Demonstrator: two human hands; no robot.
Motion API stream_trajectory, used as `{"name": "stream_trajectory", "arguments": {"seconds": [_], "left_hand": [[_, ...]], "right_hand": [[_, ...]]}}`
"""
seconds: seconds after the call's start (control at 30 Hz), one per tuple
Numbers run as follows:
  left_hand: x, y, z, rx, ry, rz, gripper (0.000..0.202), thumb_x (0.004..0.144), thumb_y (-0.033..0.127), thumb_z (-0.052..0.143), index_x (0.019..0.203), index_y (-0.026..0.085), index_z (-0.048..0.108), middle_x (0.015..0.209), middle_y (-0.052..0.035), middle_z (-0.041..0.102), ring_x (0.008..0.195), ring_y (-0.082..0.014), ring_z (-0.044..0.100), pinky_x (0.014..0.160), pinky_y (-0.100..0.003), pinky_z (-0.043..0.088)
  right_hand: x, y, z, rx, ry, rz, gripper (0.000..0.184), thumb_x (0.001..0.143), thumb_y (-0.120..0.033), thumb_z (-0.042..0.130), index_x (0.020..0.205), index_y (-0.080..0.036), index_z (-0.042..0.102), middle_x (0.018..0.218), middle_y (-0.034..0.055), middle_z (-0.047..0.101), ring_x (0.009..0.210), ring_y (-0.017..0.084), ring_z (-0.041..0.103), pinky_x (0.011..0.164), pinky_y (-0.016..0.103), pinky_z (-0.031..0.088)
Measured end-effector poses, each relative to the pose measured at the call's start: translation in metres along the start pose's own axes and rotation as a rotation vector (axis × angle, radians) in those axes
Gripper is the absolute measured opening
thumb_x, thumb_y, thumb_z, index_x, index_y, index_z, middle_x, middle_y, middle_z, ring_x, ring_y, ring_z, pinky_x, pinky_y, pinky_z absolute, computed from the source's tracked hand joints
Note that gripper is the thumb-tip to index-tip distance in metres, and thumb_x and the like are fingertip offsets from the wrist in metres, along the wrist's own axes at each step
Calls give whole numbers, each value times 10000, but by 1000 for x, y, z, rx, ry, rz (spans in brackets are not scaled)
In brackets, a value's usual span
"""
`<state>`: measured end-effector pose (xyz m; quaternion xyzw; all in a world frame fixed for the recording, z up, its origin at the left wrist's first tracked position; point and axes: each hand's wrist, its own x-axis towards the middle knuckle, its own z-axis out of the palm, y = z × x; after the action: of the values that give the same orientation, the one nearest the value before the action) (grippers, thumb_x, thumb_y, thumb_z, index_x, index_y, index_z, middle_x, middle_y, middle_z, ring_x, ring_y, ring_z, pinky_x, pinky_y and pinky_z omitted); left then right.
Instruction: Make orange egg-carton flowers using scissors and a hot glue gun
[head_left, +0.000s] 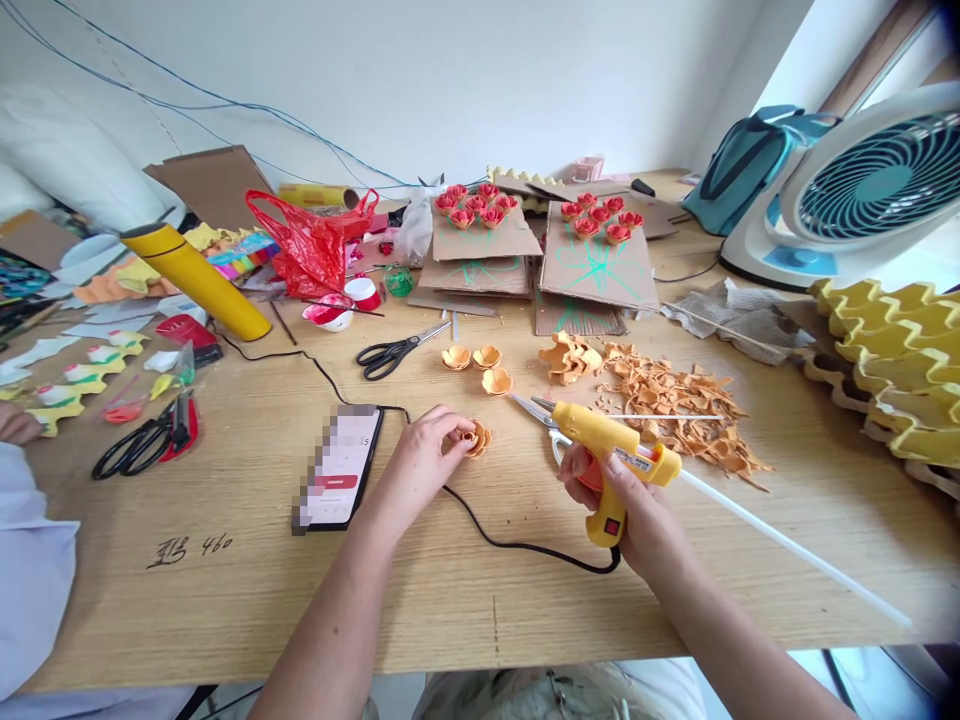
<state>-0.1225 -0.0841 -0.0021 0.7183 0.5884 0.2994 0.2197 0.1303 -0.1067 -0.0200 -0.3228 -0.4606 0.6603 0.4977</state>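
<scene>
My right hand point(628, 500) is wrapped round the grip of a yellow hot glue gun point(592, 428), its nozzle pointing left and a long white glue stick point(795, 550) jutting from the back. Between the closed fingers of my left hand point(435, 450) is an orange carton flower point(480, 440), low over the table; the fingers partly hide it. Just beyond it sit three orange petal cups point(496, 381). Scissors point(556, 440) with a white and orange handle lie partly hidden behind the glue gun and my right hand.
A phone point(341, 470) lies left of my left hand, with the glue gun's black cord point(517, 545) nearby. Orange scraps point(682, 410) are heaped at right, before yellow egg trays point(892, 370). Red flowers point(476, 205) stand on cardboard at back. Another person's sleeve point(34, 570) shows at left.
</scene>
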Motion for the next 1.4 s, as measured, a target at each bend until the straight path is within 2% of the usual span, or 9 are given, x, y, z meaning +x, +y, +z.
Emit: {"name": "stream_trajectory", "arguments": {"seconds": [0.4, 0.53, 0.63, 0.73, 0.83, 0.97, 1.1, 1.2, 1.4], "left_hand": [[1, -1, 2, 10, -23, -35, 147, 890, 102, 605, 911, 194, 718, 991, -43, 714, 896, -191, 703, 845, -324, 541], [0, -5, 0, 47, 18, -10, 166, 891, 155, 636, 1016, 220, 725, 1079, -47, 681, 949, -203, 691, 890, -351, 542], [-1, -8, -1, 85, 66, -19, 350, 834, 219, 735, 1179, 253, 680, 1169, -52, 652, 1063, -244, 675, 964, -396, 538], [-2, -12, 3, 132, 25, -34, 609, 744, 264, 839, 1307, 262, 606, 1269, -75, 630, 1218, -305, 612, 1056, -464, 498], [-2, -14, 10, 164, -25, -30, 649, 748, 229, 836, 1341, 233, 573, 1286, -100, 639, 1238, -322, 598, 1074, -498, 483], [-3, -8, 17, 106, -15, 62, 592, 815, 135, 750, 1358, 249, 543, 1284, -84, 646, 1211, -269, 624, 1063, -450, 502], [-9, 13, 21, -20, 31, 255, 630, 867, 134, 704, 1428, 274, 454, 1330, -78, 613, 1222, -221, 612, 1053, -381, 508], [-15, 29, 23, -86, 54, 357, 596, 856, 123, 709, 1383, 262, 469, 1252, -67, 640, 1146, -204, 636, 998, -343, 530], [-19, 44, 28, -136, 53, 487, 488, 868, 217, 742, 1302, 257, 523, 1189, -64, 693, 1084, -221, 638, 964, -374, 522]], "right_hand": [[3, 2, 2, 11, 4, 6, 366, 926, -563, 607, 851, -207, 656, 850, 35, 600, 621, 129, 389, 570, 293, 296], [3, 4, 2, 35, 23, 22, 344, 922, -554, 623, 874, -216, 661, 859, 37, 611, 628, 133, 389, 578, 294, 297], [3, 4, 2, 48, 28, 23, 340, 918, -555, 631, 881, -220, 670, 865, 38, 616, 629, 133, 391, 584, 297, 299], [3, 2, 2, 60, 10, 20, 342, 916, -558, 635, 871, -221, 672, 878, 35, 614, 619, 126, 384, 582, 297, 297], [2, 0, 4, 71, -6, 24, 350, 906, -570, 647, 871, -223, 675, 899, 35, 627, 613, 117, 390, 578, 294, 298], [3, 1, 4, 88, 22, 50, 340, 898, -579, 663, 894, -239, 664, 935, 38, 680, 589, 109, 405, 576, 294, 303], [8, 5, 4, 55, 112, 76, 283, 843, -509, 768, 919, -259, 659, 954, 27, 698, 618, 121, 429, 607, 299, 350], [11, 8, 4, 71, 172, 123, 333, 765, -487, 849, 928, -264, 663, 942, 22, 702, 656, 134, 450, 635, 303, 381], [13, 14, 7, 205, 117, 245, 413, 679, -476, 915, 930, -255, 673, 808, -5, 648, 665, 139, 524, 645, 296, 419]]}}
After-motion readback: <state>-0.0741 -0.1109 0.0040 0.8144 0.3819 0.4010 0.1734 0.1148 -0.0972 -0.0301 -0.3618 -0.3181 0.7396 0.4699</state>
